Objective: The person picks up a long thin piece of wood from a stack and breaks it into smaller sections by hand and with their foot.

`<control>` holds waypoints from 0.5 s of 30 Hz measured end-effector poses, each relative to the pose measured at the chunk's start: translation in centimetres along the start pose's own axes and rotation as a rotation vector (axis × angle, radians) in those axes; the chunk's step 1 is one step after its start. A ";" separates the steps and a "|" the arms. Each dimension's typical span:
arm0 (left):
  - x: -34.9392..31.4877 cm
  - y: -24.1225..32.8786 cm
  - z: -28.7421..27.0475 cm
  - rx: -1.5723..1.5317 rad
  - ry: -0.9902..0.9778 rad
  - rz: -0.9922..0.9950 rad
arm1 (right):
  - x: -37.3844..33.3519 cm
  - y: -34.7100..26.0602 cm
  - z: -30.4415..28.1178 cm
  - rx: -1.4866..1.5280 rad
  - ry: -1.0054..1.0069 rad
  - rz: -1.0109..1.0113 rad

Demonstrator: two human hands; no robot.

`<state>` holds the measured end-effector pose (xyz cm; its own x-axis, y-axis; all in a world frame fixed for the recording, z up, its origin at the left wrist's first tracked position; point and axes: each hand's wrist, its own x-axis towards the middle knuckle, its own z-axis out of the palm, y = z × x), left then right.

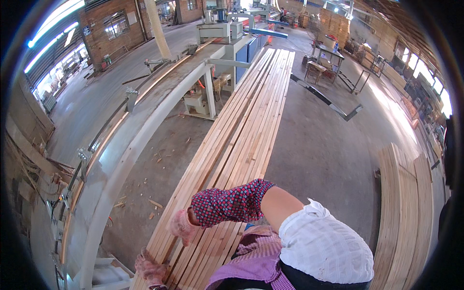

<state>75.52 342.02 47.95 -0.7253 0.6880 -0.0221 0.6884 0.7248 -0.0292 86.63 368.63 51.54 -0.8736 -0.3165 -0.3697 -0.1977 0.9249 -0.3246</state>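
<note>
Head view: wide fisheye, looks down and ahead along planks (256, 130), close above nearest stretch.

- We see a stack of pale boards (406, 217) at right.
- We have wood scraps (155, 204) on the floor (328, 154).
- Farther back, we spot a small wooden table (316, 67).
- Upper left, we see a brick wall (96, 36).

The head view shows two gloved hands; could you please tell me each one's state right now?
Left hand: at the planks; open or closed, cannot tell.
Right hand: at the planks, fingers downward; grip unclear.
</note>
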 end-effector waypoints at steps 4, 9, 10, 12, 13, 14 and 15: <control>0.2 -1.0 0.7 0.079 -0.021 0.014 | 0.6 0.8 5.6 0.103 0.178 -0.163; 2.0 -0.2 -0.5 0.008 -0.125 -0.066 | 0.9 3.3 3.4 0.159 -0.242 0.067; 2.1 -0.8 -0.3 0.014 -0.135 -0.091 | 0.8 3.2 3.0 0.190 -0.212 0.054; 2.2 -1.6 0.5 0.013 -0.056 -0.082 | -0.1 3.3 2.5 0.257 -0.155 0.038; 2.1 -1.8 0.9 0.010 -0.018 -0.072 | 0.1 3.2 2.8 0.203 -0.118 0.019; 2.0 -2.1 1.2 0.023 -0.027 -0.090 | 0.5 3.1 3.1 0.194 -0.137 0.006; 2.2 -1.5 0.9 0.037 -0.041 -0.092 | 0.9 3.4 3.8 0.194 -0.153 0.005</control>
<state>72.87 342.43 47.09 -0.7855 0.6161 -0.0589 0.6189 0.7824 -0.0696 86.89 370.71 46.82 -0.7940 -0.3543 -0.4941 -0.0918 0.8732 -0.4786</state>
